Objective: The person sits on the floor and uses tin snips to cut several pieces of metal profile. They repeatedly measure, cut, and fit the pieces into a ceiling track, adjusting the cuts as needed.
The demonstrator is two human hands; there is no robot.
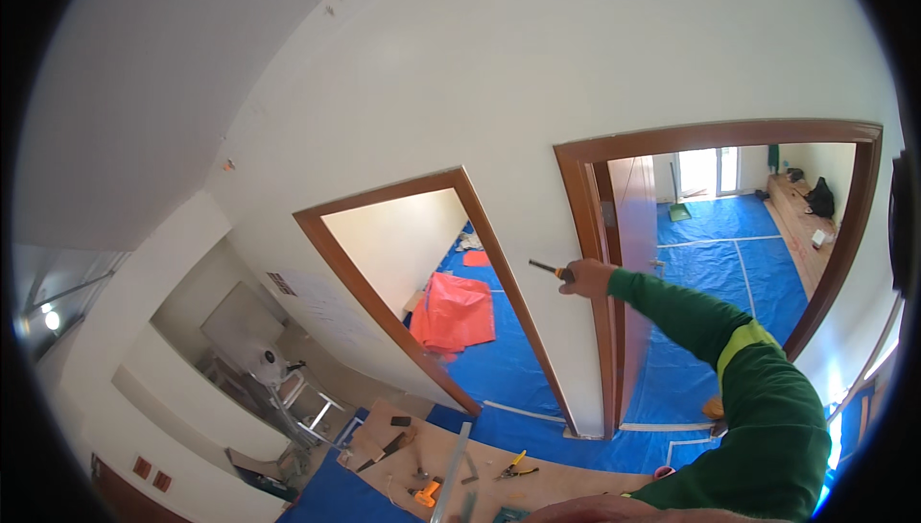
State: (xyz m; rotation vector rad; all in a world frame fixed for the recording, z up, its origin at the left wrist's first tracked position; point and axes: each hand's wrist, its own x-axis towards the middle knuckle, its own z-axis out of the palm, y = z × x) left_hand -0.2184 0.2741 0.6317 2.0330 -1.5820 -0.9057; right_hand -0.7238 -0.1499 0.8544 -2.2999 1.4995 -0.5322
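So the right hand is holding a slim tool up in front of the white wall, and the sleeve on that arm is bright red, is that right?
Not quite: the head view shows the sleeve is dark green. The right hand does hold a slim tool in front of the white wall.

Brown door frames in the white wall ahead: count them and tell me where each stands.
2: the narrower frame, left of the right hand, and the wider frame, whose left side runs partly behind that hand. Others may be out of view.
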